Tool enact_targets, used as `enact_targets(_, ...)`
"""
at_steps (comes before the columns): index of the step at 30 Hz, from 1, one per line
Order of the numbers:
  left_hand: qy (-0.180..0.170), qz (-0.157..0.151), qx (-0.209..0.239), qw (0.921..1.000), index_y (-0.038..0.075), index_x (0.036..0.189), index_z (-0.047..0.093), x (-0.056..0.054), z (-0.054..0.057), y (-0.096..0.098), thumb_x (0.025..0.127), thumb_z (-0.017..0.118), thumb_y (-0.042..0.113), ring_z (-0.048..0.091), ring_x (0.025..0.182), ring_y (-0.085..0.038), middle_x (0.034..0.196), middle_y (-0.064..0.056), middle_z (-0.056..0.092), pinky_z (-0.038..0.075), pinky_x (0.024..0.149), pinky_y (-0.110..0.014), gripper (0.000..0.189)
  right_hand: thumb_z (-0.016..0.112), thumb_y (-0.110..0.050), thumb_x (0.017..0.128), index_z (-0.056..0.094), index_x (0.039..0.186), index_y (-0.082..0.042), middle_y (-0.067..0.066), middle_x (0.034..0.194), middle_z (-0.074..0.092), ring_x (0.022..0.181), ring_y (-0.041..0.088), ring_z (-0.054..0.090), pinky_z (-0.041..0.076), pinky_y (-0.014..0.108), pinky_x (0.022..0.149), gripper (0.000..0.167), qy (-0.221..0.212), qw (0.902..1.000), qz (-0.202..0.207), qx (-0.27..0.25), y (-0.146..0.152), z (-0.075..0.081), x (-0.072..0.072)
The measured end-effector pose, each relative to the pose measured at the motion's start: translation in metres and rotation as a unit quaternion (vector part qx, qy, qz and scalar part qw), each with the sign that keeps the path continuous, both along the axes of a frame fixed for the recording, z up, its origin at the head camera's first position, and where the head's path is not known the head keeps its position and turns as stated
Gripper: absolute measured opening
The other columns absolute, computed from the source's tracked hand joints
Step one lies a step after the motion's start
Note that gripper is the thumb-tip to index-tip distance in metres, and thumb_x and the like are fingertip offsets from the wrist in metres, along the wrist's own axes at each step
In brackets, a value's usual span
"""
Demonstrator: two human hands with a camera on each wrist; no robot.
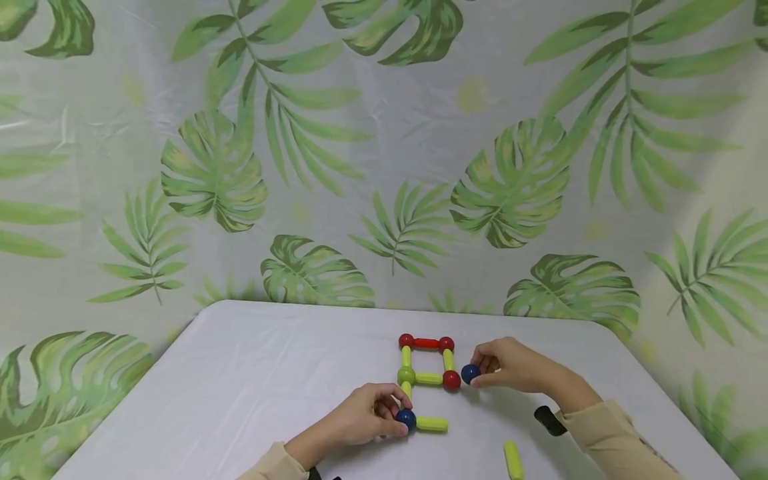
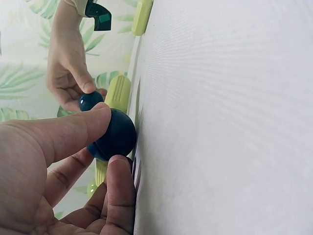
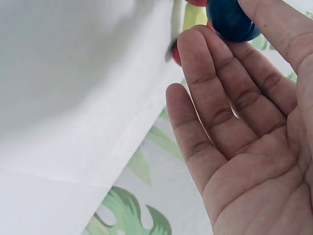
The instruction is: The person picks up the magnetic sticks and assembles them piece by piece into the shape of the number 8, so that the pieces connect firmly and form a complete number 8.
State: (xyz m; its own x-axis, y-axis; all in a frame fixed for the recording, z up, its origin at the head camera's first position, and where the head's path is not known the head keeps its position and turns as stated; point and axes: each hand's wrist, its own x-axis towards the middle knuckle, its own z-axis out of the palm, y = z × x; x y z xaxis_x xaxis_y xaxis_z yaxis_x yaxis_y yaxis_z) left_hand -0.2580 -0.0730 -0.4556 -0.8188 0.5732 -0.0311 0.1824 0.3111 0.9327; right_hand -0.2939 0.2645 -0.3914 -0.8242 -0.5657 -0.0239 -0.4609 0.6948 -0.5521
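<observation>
My left hand (image 1: 373, 415) pinches a blue ball (image 2: 117, 134) at the near left corner of a ball-and-rod figure. From that ball a yellow-green rod (image 1: 432, 424) points right, its far end free. Another rod runs back from it to a green ball (image 1: 406, 375). Beyond lies a square with a red rod (image 1: 427, 344) along its back, red balls (image 1: 406, 341) at the back corners and a red ball (image 1: 451, 381) at front right. Between thumb and fingers, my right hand (image 1: 510, 365) holds a second blue ball (image 1: 471, 374) just right of that front red ball.
A loose yellow-green rod (image 1: 513, 460) lies on the white table (image 1: 270, 360) near the front, below the right forearm. A leaf-patterned curtain (image 1: 384, 167) hangs behind the table's back edge. Dark bands (image 1: 549, 421) show at both wrists.
</observation>
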Motion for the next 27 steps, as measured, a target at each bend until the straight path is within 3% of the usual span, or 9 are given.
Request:
enact_targets(16,-0.004,-0.001,-0.003,1.0,0.014,0.11,0.074,0.001,0.0,0.002,0.09,0.085,0.005,0.056,0.078,-0.013,0.093,-0.003,0.065,0.045,0.061,-0.019,0.025,0.086,-0.029,0.093,0.073,0.099,-0.014,-0.009,0.088,0.071,0.079,0.003,0.062,0.053,0.023,0.076,0.02,-0.045,0.9989,0.013,-0.01,-0.006,-0.011,0.031)
enact_targets(27,-0.005,0.001,-0.007,1.0,0.015,0.111,0.074,0.001,0.0,0.0,0.09,0.086,0.005,0.056,0.079,-0.014,0.093,-0.003,0.065,0.045,0.061,-0.019,0.025,0.087,-0.029,0.092,0.072,0.097,-0.018,-0.013,0.087,0.07,0.078,0.0,0.061,0.053,0.021,0.074,0.018,-0.055,0.9979,0.034,-0.009,-0.015,-0.017,0.041)
